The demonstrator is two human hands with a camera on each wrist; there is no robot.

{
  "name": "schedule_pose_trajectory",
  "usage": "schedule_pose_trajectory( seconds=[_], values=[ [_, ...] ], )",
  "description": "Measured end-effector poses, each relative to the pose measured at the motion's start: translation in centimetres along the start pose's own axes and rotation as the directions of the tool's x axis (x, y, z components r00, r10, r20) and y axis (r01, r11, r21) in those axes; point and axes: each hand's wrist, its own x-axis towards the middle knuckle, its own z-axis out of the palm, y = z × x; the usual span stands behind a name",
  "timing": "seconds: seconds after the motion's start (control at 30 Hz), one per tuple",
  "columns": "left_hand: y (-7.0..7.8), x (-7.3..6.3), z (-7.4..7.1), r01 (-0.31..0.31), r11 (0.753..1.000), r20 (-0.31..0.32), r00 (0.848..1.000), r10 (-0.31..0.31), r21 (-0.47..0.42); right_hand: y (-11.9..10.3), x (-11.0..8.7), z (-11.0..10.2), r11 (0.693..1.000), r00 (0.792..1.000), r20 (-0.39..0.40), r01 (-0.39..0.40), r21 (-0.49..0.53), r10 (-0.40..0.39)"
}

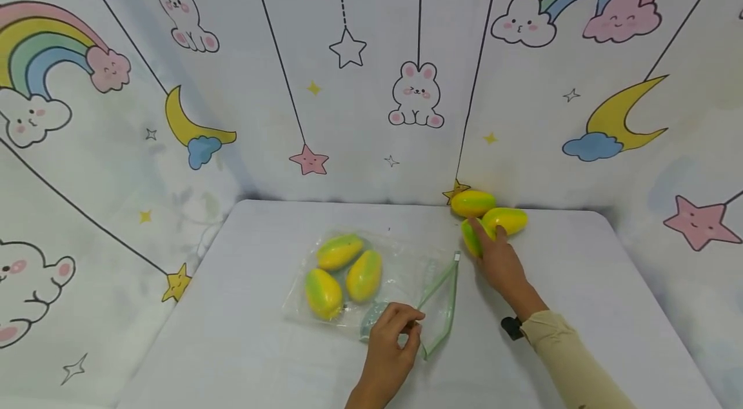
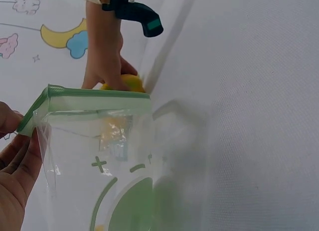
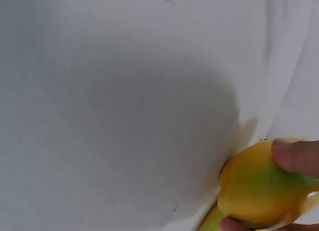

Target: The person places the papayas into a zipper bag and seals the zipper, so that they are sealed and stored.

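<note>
The left hand (image 1: 391,348), at the near side of the clear bag (image 1: 400,264), has its thumb and fingers bent together and pinches the green rim (image 1: 453,293) at the bag's mouth. The right hand (image 1: 504,267), beyond the mouth to the right of the bag, is closed around one yellow-green fruit (image 1: 471,238) — its digits press this fruit from two sides. Whether the held fruit touches the table, I cannot tell.

The bag lies on the white table (image 1: 232,331), and its green rim stands apart in a loop, so the mouth is open toward the right. Near the left hand, a green print (image 2: 132,208) is seen on the bag. Inside the bag are three fruits (image 1: 323,294): one at the near side, one closer to the mouth, and one at the far side.

To the right of the bag and farther than it, two loose fruits (image 1: 506,220) lie beside the held one, at the back edge of the table. Behind the bag and these fruits rises a pale backdrop (image 1: 348,106) — it carries drawn rabbits, stars, moons and rainbows.
</note>
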Motion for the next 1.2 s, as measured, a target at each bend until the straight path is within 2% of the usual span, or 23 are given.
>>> schedule_pose_trajectory(
  seconds=[0.27, 0.57, 0.83, 1.2],
  values=[
    [0.1, 0.1, 0.1, 0.003, 1.000, 0.001, 1.000, -0.003, 0.003, 0.8, -0.8, -0.6, 0.998, 0.999, 0.018, -0.031, 0.058, 0.030],
    [0.3, 0.1, 0.2, -0.028, 0.999, -0.015, 0.999, 0.028, 0.016, 0.8, -2.2, -1.2, 0.989, 0.997, -0.060, -0.037, 0.141, 0.046],
    [0.5, 0.0, 0.4, -0.030, 0.999, -0.019, 0.999, 0.030, 0.014, 0.0, -3.0, -2.0, 0.977, 0.996, -0.047, -0.068, 0.203, 0.079],
    [0.6, -0.1, 0.4, -0.005, 1.000, -0.007, 1.000, 0.005, 0.025, -1.3, -4.6, -3.5, 0.933, 0.985, 0.063, -0.170, 0.318, 0.159]
  ],
)
